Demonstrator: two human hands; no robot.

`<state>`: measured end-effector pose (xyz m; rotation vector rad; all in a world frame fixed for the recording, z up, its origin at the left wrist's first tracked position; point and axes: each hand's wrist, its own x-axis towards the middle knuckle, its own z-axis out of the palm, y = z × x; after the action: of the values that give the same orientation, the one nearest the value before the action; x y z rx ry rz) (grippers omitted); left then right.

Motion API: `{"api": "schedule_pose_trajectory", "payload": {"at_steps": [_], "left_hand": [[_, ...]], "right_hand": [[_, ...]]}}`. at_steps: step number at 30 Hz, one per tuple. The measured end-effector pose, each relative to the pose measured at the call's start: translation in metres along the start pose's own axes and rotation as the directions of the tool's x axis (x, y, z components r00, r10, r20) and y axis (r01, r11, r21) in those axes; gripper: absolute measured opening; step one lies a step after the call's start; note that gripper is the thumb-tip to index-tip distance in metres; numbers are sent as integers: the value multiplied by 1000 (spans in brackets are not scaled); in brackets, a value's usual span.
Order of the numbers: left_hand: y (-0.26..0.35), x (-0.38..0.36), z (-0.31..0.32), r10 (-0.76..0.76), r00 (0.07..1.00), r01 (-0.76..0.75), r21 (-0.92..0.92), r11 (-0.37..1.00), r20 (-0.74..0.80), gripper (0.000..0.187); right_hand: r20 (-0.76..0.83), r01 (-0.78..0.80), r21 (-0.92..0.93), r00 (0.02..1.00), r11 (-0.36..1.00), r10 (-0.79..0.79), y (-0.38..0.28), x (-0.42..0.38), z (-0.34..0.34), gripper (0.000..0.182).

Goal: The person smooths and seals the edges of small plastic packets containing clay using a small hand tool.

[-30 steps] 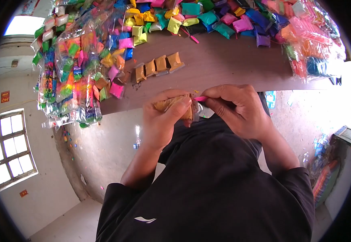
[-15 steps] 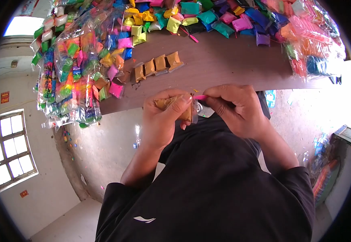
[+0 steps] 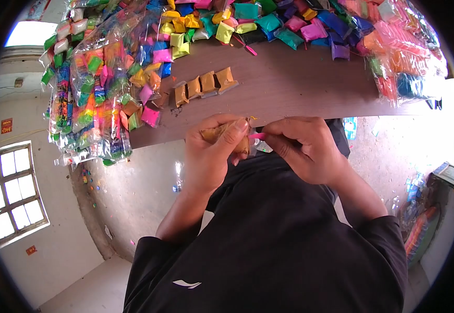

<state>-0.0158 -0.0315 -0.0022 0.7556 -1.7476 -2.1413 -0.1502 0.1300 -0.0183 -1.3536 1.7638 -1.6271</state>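
Note:
My left hand [image 3: 206,154] is closed around a tan clay packet [image 3: 243,145] in clear wrap, with the thumb pressed on its upper face. My right hand [image 3: 310,148] pinches a thin pink stick-like tool [image 3: 257,136], most of it hidden by the fingers. Its pink end points left and meets the packet's right edge. Both hands are just off the front edge of the table, over my lap. A joined strip of similar tan packets [image 3: 207,82] lies on the table beyond my left hand.
The brown table [image 3: 289,78] carries a heap of colourful clay packets [image 3: 289,38] along its back. Clear bags of packets [image 3: 99,78] are piled at the left, and more bags [image 3: 401,49] at the right. Another pink tool [image 3: 251,50] lies near the heap.
The pink tool in my right hand has slid a little toward me along the packet's right edge. My left hand keeps its hold on the packet in nearly the same place.

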Motion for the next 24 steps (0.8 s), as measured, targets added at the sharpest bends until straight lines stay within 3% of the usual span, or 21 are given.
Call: {"api": "schedule_pose_trajectory", "payload": {"at_steps": [1,3,4,6,10,16,18,24], "left_hand": [[0,0,0,2,1000,-2,12,1000,0,22],[-3,0,1,43,999,-43,25,999,-1,22],[-4,0,1,85,996,-85,38,996,-3,22],[-6,-1,0,95,995,-95,17,995,21,21],[-10,-3,0,161,983,-163,16,986,84,22],[-11,-2,-4,186,976,-186,-17,982,117,24],[-10,-3,-1,187,976,-184,-39,982,116,24],[-13,-3,0,168,975,-165,-33,986,143,24]], "right_hand": [[-1,0,0,1000,1000,0,-2,-1,-1,7],[167,-310,56,940,949,297,-6,-2,-3,14],[166,-311,57,940,949,298,-3,-3,-1,14],[196,-503,492,859,711,473,3,-5,7,21],[199,-526,574,833,627,516,2,-1,5,23],[359,-643,573,754,508,550,8,-4,3,25],[418,-678,632,706,376,571,4,1,0,28],[451,-662,697,703,276,550,2,6,3,30]]}}
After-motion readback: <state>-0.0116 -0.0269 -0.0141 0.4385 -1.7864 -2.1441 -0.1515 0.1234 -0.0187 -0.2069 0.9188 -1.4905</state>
